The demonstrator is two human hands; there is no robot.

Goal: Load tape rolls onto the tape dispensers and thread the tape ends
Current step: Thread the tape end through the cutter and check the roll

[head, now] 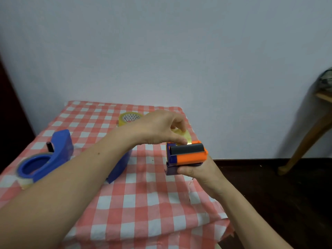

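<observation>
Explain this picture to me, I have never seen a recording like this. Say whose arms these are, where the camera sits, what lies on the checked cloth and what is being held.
There is no machine here. The two bare arms belong to a person who wears the camera on the head, so you look forward and down at their own hands. The left hand pinches a yellowish tape end just above a black roller. The right hand grips the orange and purple dispenser from below. On the red and white checked cloth lie a blue dispenser with a clear roll at its near end, a second blue piece partly hidden behind the left forearm, and a spare tape roll at the back.
</observation>
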